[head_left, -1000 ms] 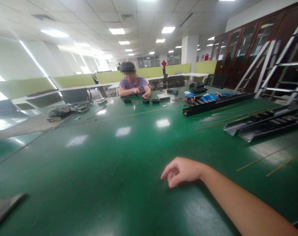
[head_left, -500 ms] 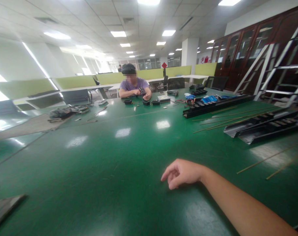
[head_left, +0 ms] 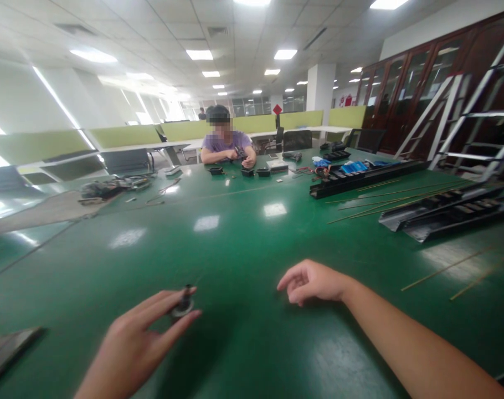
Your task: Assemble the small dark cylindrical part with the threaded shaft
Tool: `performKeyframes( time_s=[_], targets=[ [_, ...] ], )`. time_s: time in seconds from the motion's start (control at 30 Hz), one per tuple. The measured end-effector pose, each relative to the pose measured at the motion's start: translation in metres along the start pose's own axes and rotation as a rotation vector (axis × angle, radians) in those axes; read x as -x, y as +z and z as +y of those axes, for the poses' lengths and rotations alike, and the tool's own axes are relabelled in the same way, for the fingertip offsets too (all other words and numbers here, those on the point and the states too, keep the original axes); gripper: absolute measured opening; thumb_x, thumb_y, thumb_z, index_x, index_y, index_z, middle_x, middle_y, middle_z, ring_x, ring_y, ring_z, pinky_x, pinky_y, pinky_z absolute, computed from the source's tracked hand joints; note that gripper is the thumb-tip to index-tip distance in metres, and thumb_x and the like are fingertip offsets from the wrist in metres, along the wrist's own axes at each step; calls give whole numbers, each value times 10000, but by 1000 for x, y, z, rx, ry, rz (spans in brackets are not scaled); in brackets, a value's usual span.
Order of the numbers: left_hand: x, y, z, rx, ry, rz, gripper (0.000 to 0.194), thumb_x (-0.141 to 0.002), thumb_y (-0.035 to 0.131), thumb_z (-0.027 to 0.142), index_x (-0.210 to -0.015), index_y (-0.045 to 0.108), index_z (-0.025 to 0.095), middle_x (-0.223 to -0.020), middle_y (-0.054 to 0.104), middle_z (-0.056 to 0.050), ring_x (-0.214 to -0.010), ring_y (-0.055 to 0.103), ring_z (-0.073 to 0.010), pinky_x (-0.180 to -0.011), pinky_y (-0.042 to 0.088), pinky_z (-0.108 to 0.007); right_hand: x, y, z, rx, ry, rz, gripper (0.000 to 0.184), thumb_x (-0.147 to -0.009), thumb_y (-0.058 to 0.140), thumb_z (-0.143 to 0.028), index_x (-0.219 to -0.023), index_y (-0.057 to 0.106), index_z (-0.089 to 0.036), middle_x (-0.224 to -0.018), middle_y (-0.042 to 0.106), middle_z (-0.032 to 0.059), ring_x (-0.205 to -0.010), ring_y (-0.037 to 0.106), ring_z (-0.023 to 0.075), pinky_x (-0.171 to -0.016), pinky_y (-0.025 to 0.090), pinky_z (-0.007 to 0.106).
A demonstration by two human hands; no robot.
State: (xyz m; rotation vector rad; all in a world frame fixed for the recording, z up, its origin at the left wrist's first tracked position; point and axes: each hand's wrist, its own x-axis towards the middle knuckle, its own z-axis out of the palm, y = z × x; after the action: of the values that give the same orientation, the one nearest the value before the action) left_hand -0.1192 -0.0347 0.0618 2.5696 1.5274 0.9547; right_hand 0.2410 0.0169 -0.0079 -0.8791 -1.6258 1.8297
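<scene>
Between the thumb and fingers of my left hand (head_left: 146,332) is a small dark round part (head_left: 184,306) with a short black stem on top and a paler ring around its base. It is held above the green tabletop (head_left: 231,244). My right hand (head_left: 312,281) hovers at or just over the table, to the right of the part. Its fingers are loosely bent, with the index finger apart from the thumb and nothing visible between them.
Black metal channels (head_left: 455,216) and thin yellowish rods (head_left: 443,270) lie on the right. Across the table a person in a purple shirt (head_left: 235,145) handles a dark object near small black boxes (head_left: 247,173). A flat grey piece (head_left: 11,352) lies at lower left.
My left hand has come into view from below with the small dark part in its grip. My right hand has shifted slightly up and to the right.
</scene>
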Motion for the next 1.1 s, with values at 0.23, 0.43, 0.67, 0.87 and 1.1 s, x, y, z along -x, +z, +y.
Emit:
performKeyframes(
  time_s=[0.23,0.43,0.67,0.87,1.1],
  targets=[
    [-60,91,54,250,22,-150,243,-773,745,269,-999,671,220,-925,725,-13,-812,692,-193,-758,572,-308,-6,-2,6,62,-61,223,478,-604,841,-245,-1038,691,-111,-761,691,25,-651,619,127,-610,482,241],
    [-47,111,51,343,179,-134,224,-819,699,260,-1036,668,214,-951,714,-51,-856,670,-192,-777,543,-311,-3,11,2,378,-116,335,557,-673,781,-198,-1208,627,-168,-810,681,8,-612,571,103,-582,441,215],
    [-46,115,48,425,186,-142,239,-807,713,225,-1042,666,233,-958,723,-25,-849,679,-170,-780,533,-277,0,22,0,596,-113,309,471,-697,762,-208,-1155,652,-211,-907,706,30,-673,620,145,-623,472,242],
    [-44,118,51,452,214,-151,253,-800,730,215,-1045,673,243,-945,727,-17,-843,673,-170,-769,512,-278,3,23,-5,598,-100,276,429,-697,762,-207,-1116,671,-219,-907,713,26,-725,645,168,-659,484,252],
    [-44,119,53,496,196,-155,234,-794,736,205,-1022,691,238,-919,725,-12,-818,666,-161,-751,502,-262,3,29,-4,651,-217,289,281,-711,720,-144,-982,686,-211,-842,707,3,-734,640,163,-682,482,247]
  ],
)
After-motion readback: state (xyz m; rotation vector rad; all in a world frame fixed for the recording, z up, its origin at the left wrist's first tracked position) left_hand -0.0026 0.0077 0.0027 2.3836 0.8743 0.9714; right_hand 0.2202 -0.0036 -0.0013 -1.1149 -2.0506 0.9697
